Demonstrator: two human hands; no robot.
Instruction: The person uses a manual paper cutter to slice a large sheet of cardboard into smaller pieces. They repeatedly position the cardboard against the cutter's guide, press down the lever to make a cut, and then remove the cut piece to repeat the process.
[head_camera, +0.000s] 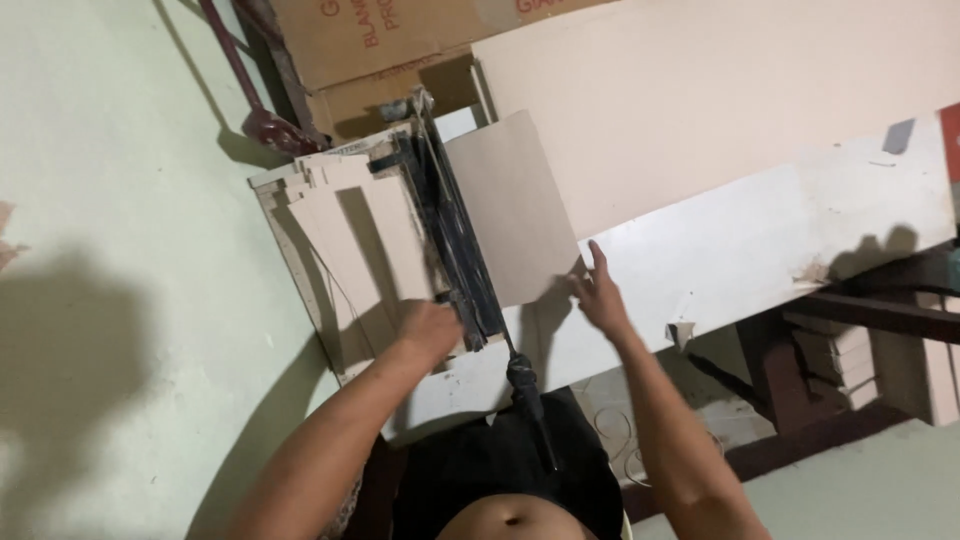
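Tile squared on the cutter bed

Tile (510, 205) lies on the right side of the manual cutter's black rail (450, 225), its near corner just at your right hand (598, 290). That hand is spread open, fingertips resting on the tile's edge, holding nothing closed. Your left hand (432, 330) sits on the near end of the rail; whether it grips anything there, you cannot tell from this view, since the knuckles hide the fingers. The cutter's handle (525, 385) hangs free toward your waist, untouched. Cut strips (345, 240) are stacked on the left of the rail.

Press the tile flat with your right fingertips and keep its far edge snug against the stop before you score. Keep those fingers clear of the rail's path. A tilted tile would probably give a crooked cut, so check the edge runs parallel to the rail.
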